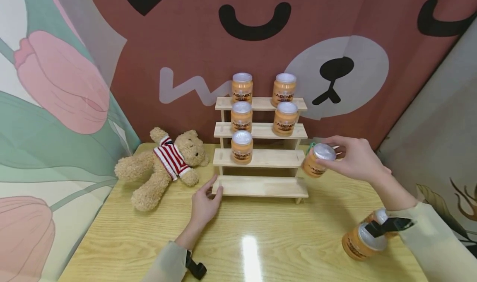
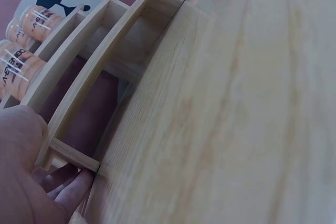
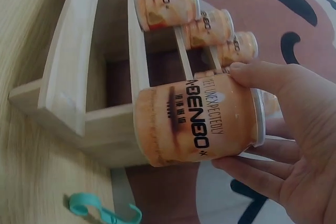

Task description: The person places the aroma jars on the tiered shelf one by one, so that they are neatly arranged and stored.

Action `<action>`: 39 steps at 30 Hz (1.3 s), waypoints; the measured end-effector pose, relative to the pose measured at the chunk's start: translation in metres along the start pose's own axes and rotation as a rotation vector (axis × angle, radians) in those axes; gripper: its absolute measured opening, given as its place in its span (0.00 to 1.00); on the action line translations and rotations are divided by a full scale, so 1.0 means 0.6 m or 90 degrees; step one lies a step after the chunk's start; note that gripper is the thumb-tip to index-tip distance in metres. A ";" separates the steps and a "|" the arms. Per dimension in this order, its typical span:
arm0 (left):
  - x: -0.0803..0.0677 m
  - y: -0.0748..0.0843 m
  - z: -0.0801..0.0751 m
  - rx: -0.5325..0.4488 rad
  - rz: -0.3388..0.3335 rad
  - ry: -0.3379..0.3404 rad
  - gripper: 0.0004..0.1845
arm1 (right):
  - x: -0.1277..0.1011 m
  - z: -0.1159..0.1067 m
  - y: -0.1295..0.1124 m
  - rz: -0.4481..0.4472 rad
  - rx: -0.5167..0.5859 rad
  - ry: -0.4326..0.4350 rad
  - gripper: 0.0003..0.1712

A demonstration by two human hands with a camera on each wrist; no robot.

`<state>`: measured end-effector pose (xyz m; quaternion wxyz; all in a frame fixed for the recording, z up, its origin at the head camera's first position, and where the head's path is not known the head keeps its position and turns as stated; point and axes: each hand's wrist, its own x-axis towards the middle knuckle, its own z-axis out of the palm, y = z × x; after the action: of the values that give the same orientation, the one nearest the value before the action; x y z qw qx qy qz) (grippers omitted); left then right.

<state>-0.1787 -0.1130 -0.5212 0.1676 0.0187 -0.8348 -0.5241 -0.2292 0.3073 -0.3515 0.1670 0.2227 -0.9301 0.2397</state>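
We see a wooden surface (image 1: 261,240) carrying a stepped wooden rack (image 1: 261,157), whose upper three steps bear five orange jars, with a teddy bear (image 1: 164,166) lying to its left. Our left hand (image 1: 205,203) rests on the surface with relaxed, straight fingers touching the rack's lower left corner, while our right hand (image 1: 354,157) is curled round an orange jar (image 1: 316,160), holding it tilted just off the rack's right end, level with the third step. Two more jars (image 1: 363,238) stand near the right forearm, and a small teal clip (image 3: 102,208) lies on the surface beside the rack.
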 end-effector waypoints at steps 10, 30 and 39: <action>0.000 0.001 -0.002 0.007 0.010 0.001 0.25 | 0.044 0.033 -0.028 -0.029 0.045 0.033 0.27; -0.003 0.000 0.000 0.019 0.009 -0.001 0.25 | 0.084 0.073 -0.050 -0.033 0.106 0.014 0.24; -0.002 0.003 0.000 0.019 0.008 -0.001 0.25 | 0.096 0.080 -0.053 -0.002 0.107 0.007 0.26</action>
<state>-0.1770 -0.1120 -0.5201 0.1701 0.0156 -0.8429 -0.5102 -0.2719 0.2381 -0.3554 0.1529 0.2364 -0.9054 0.3179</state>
